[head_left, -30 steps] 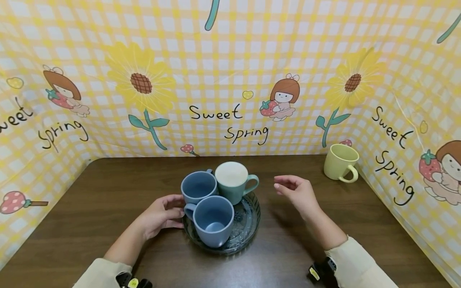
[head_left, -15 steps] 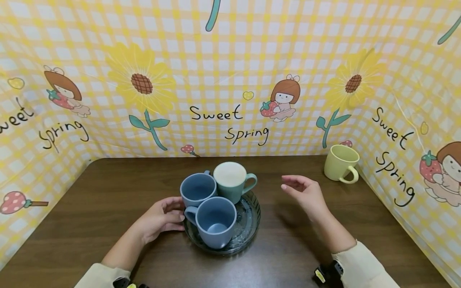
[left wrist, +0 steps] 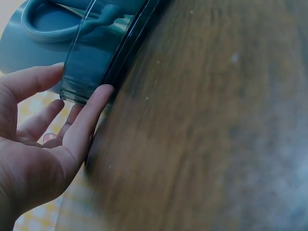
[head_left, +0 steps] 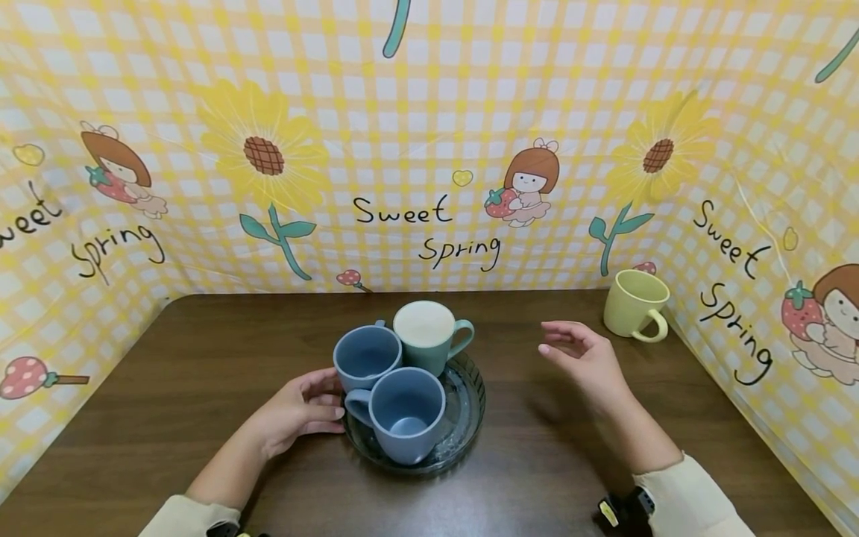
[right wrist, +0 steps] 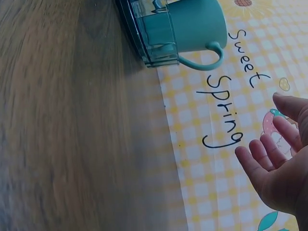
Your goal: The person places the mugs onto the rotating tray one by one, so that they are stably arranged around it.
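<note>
A round clear glass dish (head_left: 463, 418) with a patterned rim carries two blue mugs and one teal mug. One blue mug (head_left: 406, 414) stands in front, its handle to the left; the other blue mug (head_left: 367, 356) is behind it. At the back is the teal mug (head_left: 429, 339), white inside, handle to the right. My left hand (head_left: 295, 410) touches the dish's left side, fingers spread along the glass wall (left wrist: 91, 67) and one fingertip low by its base. My right hand (head_left: 587, 365) hovers right of the dish, fingers loosely bent, with nothing in it.
A yellow mug (head_left: 634, 306) stands at the back right corner, handle towards the front right. The dark wooden table (head_left: 523, 477) is enclosed at the back and sides by yellow checked cloth (head_left: 403, 149).
The dish has turned: the front blue mug shifted right, the teal mug left and the rear blue mug slightly left and forward. My right hand moved away to the right; my left hand barely moved.
</note>
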